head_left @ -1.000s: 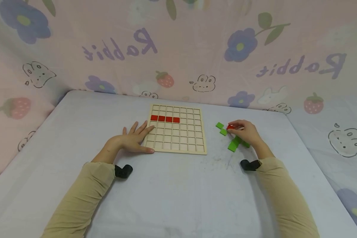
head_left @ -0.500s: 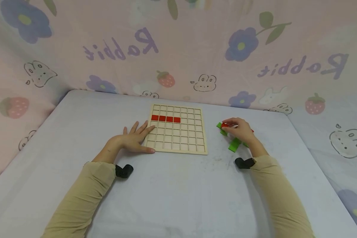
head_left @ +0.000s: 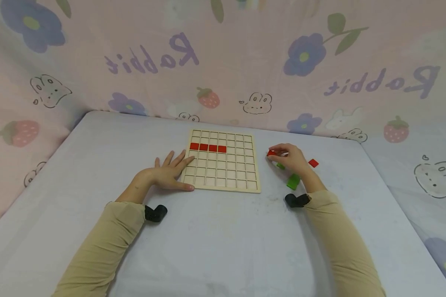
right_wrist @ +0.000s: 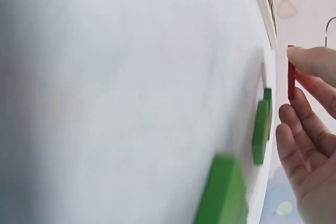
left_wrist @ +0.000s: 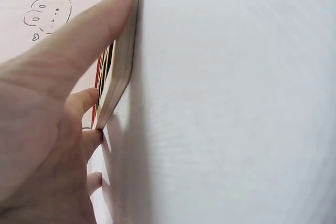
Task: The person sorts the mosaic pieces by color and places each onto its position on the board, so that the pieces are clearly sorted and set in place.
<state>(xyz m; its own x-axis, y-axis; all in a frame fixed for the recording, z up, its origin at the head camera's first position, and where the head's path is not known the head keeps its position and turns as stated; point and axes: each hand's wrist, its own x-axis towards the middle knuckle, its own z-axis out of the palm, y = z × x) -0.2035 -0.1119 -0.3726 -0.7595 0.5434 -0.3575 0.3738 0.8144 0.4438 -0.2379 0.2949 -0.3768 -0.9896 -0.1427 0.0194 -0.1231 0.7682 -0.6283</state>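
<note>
A wooden grid board (head_left: 223, 183) lies on the table, with a row of several red square tiles (head_left: 213, 148) set in its cells from the left edge. My left hand (head_left: 167, 175) rests on the board's left side, fingers spread and straight, thumb at the near left corner. Right of the board, my right hand (head_left: 291, 159) pinches one red tile (right_wrist: 291, 74) between thumb and fingers, above the table in the right wrist view. Green tiles (head_left: 292, 181) lie beneath and near this hand, partly hidden by it. Another red tile (head_left: 313, 163) lies just to its right.
The white-covered table (head_left: 223, 243) stretches around the board. A cloth backdrop (head_left: 223, 62) with flowers, rabbits and strawberries rises behind the table and on both sides. Black wrist devices (head_left: 297, 200) sit at both cuffs.
My right hand has moved left toward the board with the pinched red tile, uncovering another red tile on its right. My left hand stays in place on the board.
</note>
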